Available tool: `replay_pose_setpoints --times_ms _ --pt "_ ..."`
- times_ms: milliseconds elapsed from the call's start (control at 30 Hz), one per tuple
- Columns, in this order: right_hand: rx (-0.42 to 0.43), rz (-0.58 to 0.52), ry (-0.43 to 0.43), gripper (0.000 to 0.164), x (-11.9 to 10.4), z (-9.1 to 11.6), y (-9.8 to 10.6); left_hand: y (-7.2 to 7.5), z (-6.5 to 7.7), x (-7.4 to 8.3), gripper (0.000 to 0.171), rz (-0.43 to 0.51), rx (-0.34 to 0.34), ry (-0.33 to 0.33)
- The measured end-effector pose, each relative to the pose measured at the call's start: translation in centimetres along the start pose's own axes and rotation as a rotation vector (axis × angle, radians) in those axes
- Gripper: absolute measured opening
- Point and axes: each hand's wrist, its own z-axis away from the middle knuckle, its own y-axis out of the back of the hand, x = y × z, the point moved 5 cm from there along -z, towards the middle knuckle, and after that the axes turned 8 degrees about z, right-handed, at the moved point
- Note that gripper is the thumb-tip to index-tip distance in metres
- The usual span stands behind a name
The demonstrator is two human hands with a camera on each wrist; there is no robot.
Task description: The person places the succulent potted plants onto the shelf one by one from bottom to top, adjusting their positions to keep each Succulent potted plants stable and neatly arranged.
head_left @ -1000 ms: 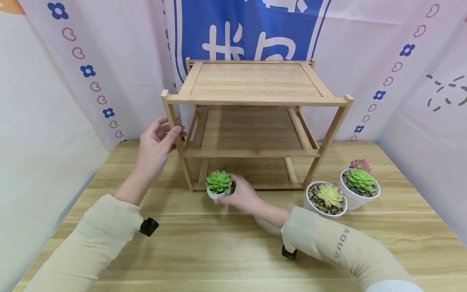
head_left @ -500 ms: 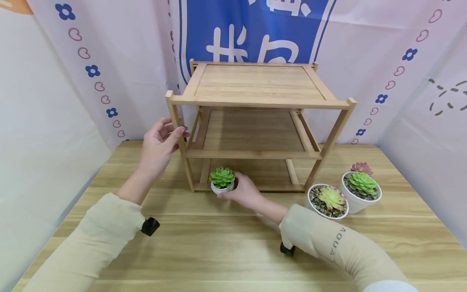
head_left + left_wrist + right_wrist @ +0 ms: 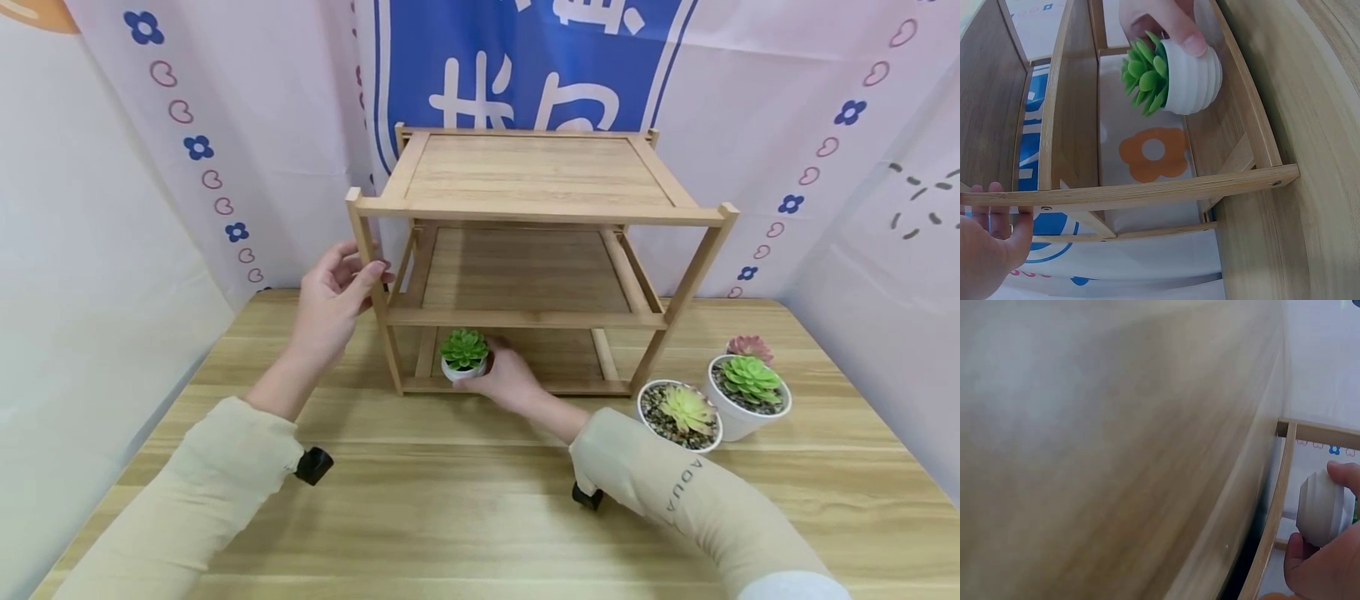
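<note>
A three-tier wooden rack [image 3: 540, 171] stands on the table. My left hand [image 3: 328, 307] holds its front left post [image 3: 389, 352], thumb on one side and fingers on the other, below the top shelf. My right hand [image 3: 513, 380] grips a small potted succulent [image 3: 463, 348] with green leaves, over the front rail of the bottom shelf. In the left wrist view its ribbed white pot [image 3: 1195, 78] appears raised off the shelf boards. The right wrist view has the pot [image 3: 1319, 509] between thumb and fingers, its leaves mostly hidden.
Right of the rack stand more white-potted succulents: a yellow-green one [image 3: 686, 408], a green one [image 3: 750, 382] and a reddish one [image 3: 750, 347] partly hidden behind. The middle shelf board [image 3: 525, 271] hangs low over the right hand. A printed cloth [image 3: 285, 100] hangs behind.
My right hand has carried the succulent from in front of the rack inward, over the bottom shelf's front rail. The left hand keeps its hold on the post. The head view shifts slightly.
</note>
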Motion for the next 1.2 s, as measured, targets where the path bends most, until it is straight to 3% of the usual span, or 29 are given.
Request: replay_pose_setpoints --times_ms 300,533,1200 --pt "0.001 -0.033 -0.066 0.074 0.9 -1.0 0.1 -0.1 -0.1 0.2 0.033 0.006 0.0 0.002" --pt "0.015 -0.023 -0.043 0.072 1.1 -1.6 0.1 -0.1 0.0 0.2 0.037 -0.014 0.007 0.004" --pt "0.028 -0.084 -0.104 0.083 1.7 -2.2 -0.2 -0.1 0.1 0.0 0.035 0.018 0.014 -0.009"
